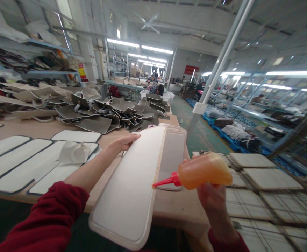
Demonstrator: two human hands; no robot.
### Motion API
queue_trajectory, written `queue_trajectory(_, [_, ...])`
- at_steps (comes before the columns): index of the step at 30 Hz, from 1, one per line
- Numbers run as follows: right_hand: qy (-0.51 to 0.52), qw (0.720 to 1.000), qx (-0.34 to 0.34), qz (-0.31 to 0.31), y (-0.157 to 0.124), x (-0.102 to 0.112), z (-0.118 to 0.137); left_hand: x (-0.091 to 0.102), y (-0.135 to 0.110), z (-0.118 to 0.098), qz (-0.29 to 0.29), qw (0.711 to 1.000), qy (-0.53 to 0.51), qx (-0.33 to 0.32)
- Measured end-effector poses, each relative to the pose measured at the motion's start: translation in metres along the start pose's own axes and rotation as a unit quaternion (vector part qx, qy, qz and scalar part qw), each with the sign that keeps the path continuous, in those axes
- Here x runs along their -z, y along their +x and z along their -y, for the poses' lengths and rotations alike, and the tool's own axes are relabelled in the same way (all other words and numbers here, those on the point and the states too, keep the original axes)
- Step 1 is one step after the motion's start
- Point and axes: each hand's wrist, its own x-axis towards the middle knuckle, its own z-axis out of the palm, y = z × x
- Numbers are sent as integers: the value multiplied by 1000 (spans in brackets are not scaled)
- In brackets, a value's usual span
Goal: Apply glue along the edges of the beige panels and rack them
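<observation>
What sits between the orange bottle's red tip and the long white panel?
Nothing: in the head view the red tip seems to touch the white panel at its right edge. The right hand holds the orange bottle, the left hand the panel's far end.

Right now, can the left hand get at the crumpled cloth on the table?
Probably not yet: the left hand holds the far end of the white panel. The cloth lies uncovered just beside that forearm, so only the full grip stands in the way.

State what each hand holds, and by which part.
Left hand holds the white panel near its far end, at the left edge. Right hand grips the orange bottle round its body from below.
</observation>
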Motion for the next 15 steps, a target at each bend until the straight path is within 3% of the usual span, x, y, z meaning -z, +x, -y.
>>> queue_trajectory(7, [11,999,-23,31,-3,5,-1,7,5,1,-8,1000,-8,4])
queue_trajectory(15, [15,999,-28,16,-8,2,0,20,9,0,-24,1000,-5,18])
